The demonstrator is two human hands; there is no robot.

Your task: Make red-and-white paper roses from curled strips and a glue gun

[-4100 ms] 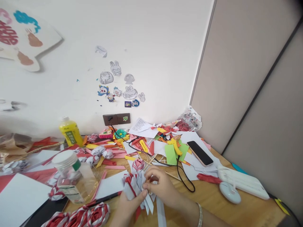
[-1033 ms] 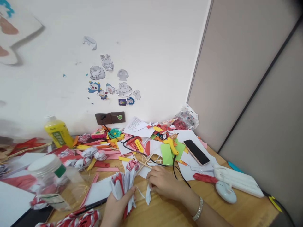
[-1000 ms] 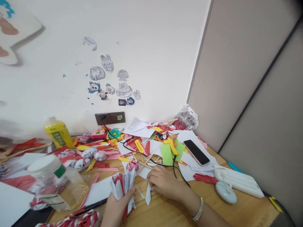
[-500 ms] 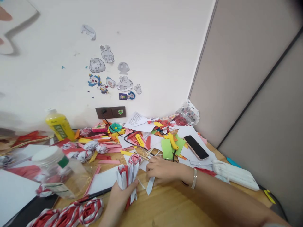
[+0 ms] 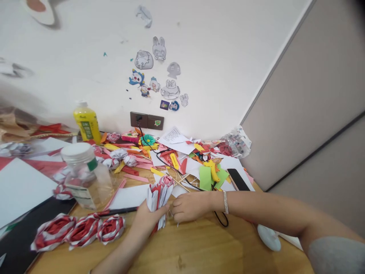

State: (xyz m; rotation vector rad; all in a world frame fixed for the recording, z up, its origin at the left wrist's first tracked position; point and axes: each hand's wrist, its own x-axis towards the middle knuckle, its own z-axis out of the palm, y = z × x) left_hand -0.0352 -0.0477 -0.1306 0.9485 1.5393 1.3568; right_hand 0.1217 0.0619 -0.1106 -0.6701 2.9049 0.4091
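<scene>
My left hand (image 5: 146, 219) is wrapped around an upright bundle of folded paper strips (image 5: 156, 198), white with some red among them. A pink-and-white rolled paper rose (image 5: 166, 181) shows at the bundle's top right. Close against its right side, my right hand (image 5: 191, 207) has its fingers curled, the fingertips near my left thumb. Whatever the right fingers pinch is mostly hidden; only a small pale bit shows at the tips. Three red-and-white twisted paper roses (image 5: 82, 231) lie in a row on the wooden table (image 5: 182, 247), left of my left forearm.
A clear jar with a white lid (image 5: 85, 179) and a yellow drink bottle (image 5: 87, 123) stand at left. Paper scraps, a yellow glue gun (image 5: 212, 171), green paper (image 5: 205, 178) and a phone (image 5: 238, 179) lie toward the wall. A black cord (image 5: 221, 220) loops beside my right wrist.
The view has turned, shifting the scene right and up. My right hand has come closer to the bundle, and the pale folded strip under it is now almost hidden. My left hand keeps its hold.
</scene>
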